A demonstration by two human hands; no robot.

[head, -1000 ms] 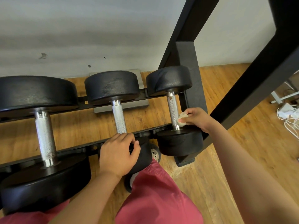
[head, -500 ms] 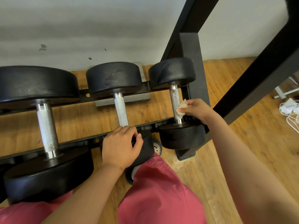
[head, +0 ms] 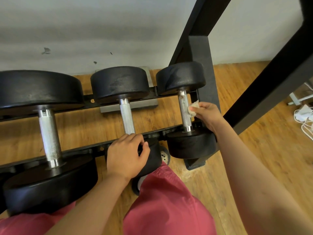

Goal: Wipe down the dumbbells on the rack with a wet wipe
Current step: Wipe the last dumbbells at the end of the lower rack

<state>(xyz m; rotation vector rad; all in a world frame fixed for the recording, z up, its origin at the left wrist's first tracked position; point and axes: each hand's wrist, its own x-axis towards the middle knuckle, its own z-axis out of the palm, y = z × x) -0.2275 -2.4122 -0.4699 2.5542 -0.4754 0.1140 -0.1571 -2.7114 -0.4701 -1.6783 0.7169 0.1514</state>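
Observation:
Three black dumbbells with knurled steel handles lie across the black rack (head: 81, 149). My right hand (head: 205, 116) pinches a crumpled off-white wet wipe (head: 192, 109) against the right side of the small right dumbbell's handle (head: 184, 112), about halfway along it. My left hand (head: 126, 156) grips the near head of the middle dumbbell (head: 120, 85), hiding most of that head. The large left dumbbell (head: 49, 133) lies untouched.
A black upright post (head: 203, 68) and a slanted black frame beam (head: 271, 78) stand close to my right arm. White cables and a charger (head: 303, 114) lie on the wooden floor at the right. My red trousers fill the bottom. A small wheel (head: 165, 156) sits under the rack.
My right hand has slid the wipe up the right dumbbell's handle, from the near collar to about mid-handle. My left hand has stayed on the middle dumbbell's head.

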